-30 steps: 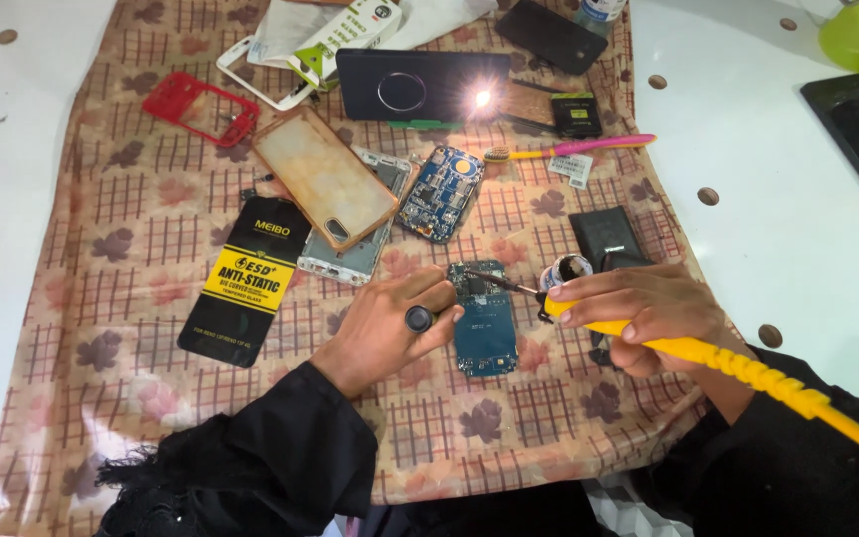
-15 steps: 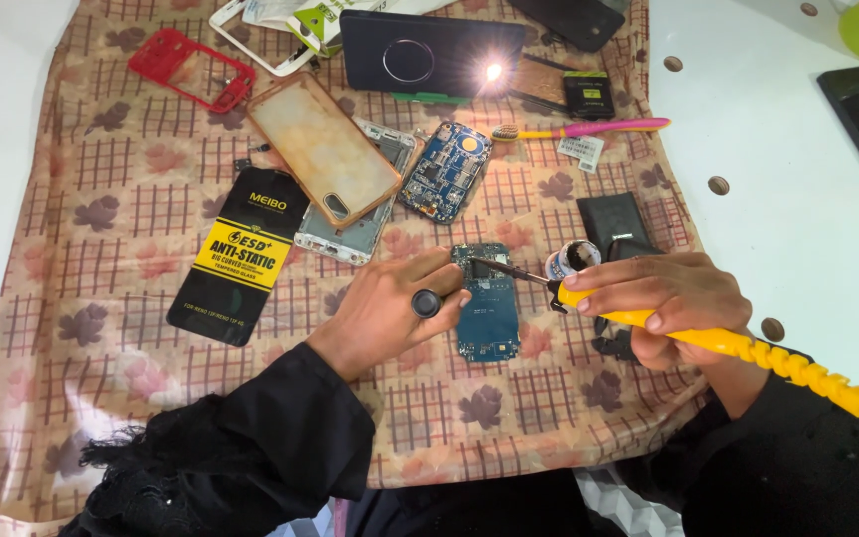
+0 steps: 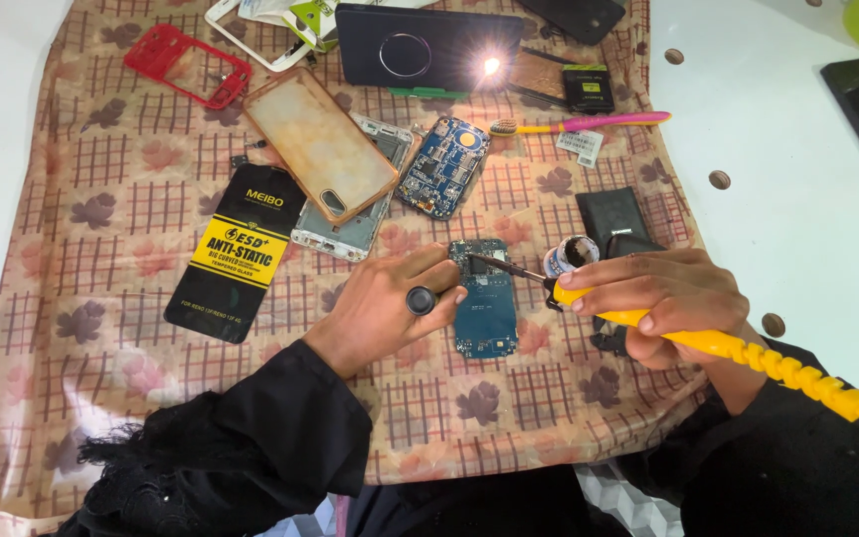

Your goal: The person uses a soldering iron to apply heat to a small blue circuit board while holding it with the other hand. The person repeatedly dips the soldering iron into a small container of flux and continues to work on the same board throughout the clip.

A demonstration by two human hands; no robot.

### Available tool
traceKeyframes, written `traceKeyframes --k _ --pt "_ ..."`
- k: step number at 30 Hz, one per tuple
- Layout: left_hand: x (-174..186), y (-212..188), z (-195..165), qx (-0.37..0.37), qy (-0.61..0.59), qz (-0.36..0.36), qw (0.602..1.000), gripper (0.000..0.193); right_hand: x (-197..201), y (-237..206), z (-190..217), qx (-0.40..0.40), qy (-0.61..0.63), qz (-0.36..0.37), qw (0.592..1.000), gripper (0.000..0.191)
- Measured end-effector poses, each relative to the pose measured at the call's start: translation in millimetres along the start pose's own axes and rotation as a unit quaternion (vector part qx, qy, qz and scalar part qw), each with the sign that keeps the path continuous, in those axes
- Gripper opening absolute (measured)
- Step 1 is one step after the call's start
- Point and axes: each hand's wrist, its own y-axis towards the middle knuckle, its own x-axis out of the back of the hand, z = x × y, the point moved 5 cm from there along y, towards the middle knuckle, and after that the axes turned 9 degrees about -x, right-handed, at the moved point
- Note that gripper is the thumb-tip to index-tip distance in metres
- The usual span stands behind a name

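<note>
While the scene sits a little lower in view than before, the left hand still presses the small blue circuit board onto the patterned cloth. The right hand stays closed around the yellow soldering iron, tip touching the board. A small solder tin stands just beside; a second blue board lies well apart.
</note>
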Motion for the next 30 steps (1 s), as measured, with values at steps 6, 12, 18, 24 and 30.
traceKeyframes --k 6,12,18,24,30 --pt "0.0 -1.5 1.4 0.013 -0.001 0.014 1.0 0.018 2.2 5.2 2.9 0.023 0.005 -0.016 1.0 0.025" --pt "0.4 -1.8 2.0 0.01 -0.001 0.016 1.0 0.018 2.7 4.3 8.2 -0.008 0.012 -0.006 1.0 0.028" --pt "0.5 -2.3 2.7 0.015 -0.008 0.017 1.0 0.018 -2.0 8.6 10.8 -0.003 -0.006 -0.001 1.0 0.026" --pt "-0.2 -3.2 3.4 0.017 -0.016 0.011 1.0 0.018 -5.7 11.8 12.3 -0.021 -0.013 0.021 0.999 0.025" --pt "-1.1 -3.6 4.0 0.021 -0.013 0.017 1.0 0.018 -7.5 11.4 12.4 -0.012 -0.026 0.029 0.999 0.026"
